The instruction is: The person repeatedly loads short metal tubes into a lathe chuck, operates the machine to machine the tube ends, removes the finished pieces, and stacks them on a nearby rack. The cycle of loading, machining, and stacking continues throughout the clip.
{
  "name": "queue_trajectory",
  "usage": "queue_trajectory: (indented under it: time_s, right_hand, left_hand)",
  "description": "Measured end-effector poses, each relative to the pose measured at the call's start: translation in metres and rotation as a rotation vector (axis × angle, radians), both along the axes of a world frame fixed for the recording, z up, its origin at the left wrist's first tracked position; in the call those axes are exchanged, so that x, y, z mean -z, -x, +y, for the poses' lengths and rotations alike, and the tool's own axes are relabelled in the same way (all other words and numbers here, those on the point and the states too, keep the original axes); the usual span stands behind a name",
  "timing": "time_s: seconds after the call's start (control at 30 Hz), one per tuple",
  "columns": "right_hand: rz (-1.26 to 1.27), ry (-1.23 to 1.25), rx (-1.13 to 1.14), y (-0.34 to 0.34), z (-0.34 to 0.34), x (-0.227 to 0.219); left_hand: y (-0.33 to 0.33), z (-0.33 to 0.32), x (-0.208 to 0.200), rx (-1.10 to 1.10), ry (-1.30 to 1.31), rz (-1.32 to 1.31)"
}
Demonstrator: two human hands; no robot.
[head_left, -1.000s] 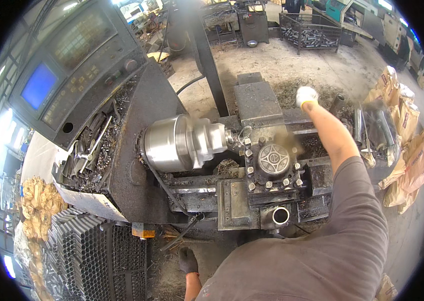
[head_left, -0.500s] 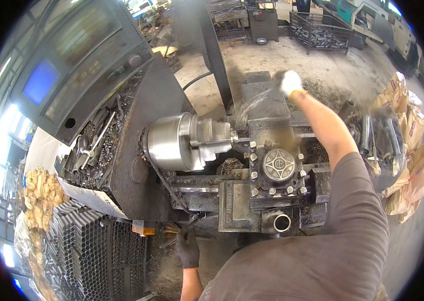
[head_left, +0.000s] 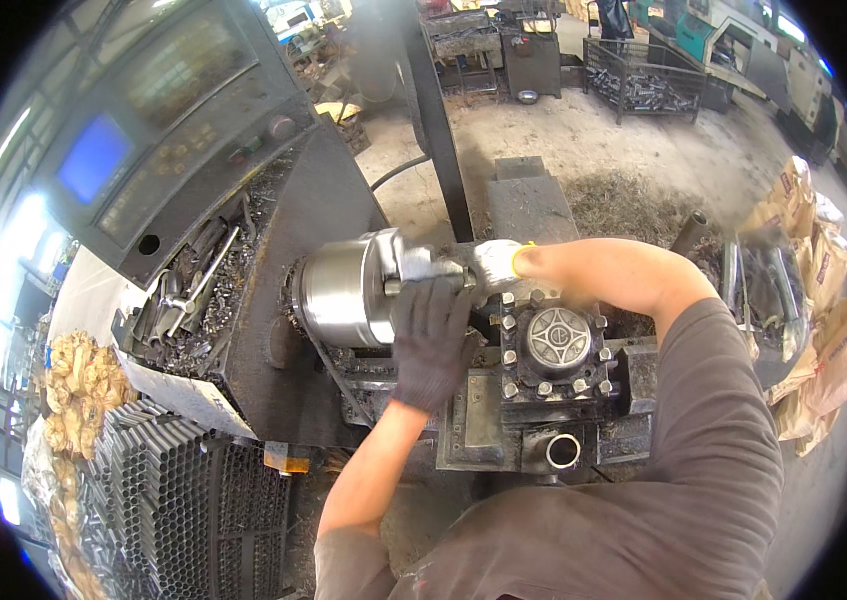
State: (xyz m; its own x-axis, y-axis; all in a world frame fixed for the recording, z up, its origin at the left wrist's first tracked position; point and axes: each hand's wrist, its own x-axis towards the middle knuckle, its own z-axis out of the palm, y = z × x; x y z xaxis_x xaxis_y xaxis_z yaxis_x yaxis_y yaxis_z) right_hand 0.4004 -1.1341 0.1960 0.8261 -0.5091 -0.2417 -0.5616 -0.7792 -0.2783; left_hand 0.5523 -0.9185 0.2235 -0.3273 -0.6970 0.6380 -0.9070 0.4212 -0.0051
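My left hand (head_left: 433, 340), in a dark glove, reaches over the front of the lathe chuck (head_left: 343, 290). Its fingers are stretched out and slightly apart beside the chuck's stepped jaws (head_left: 405, 262). At the outer end of the jaws is my right hand (head_left: 496, 263), in a white glove with a yellow cuff. Its fingers are bent toward the short metal workpiece (head_left: 455, 272) in the chuck, but their tips are hidden. Just right of both hands stands the square tool post (head_left: 557, 338), ringed with bolts. A short tube (head_left: 562, 450) rests on the carriage.
A tray with a T-handled wrench (head_left: 188, 300) and metal chips lies left of the chuck. Stacked steel tubes (head_left: 153, 480) stand at lower left. Paper sacks (head_left: 823, 330) lean at right. Behind is a wire bin (head_left: 643, 85) of metal parts, with chips (head_left: 623, 205) across the floor.
My left hand has risen from below the machine to the chuck jaws. My right hand has come down and left to the workpiece end. The jaws, blurred before, look sharper.
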Motion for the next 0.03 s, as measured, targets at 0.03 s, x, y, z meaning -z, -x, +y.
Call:
queue_trajectory:
  time_s: [0.03]
  right_hand:
    - [0.071,0.054,0.006,-0.0015,-0.0036,0.0030]
  left_hand:
    - [0.0036,-0.0185,-0.0012,0.019,-0.011,-0.051]
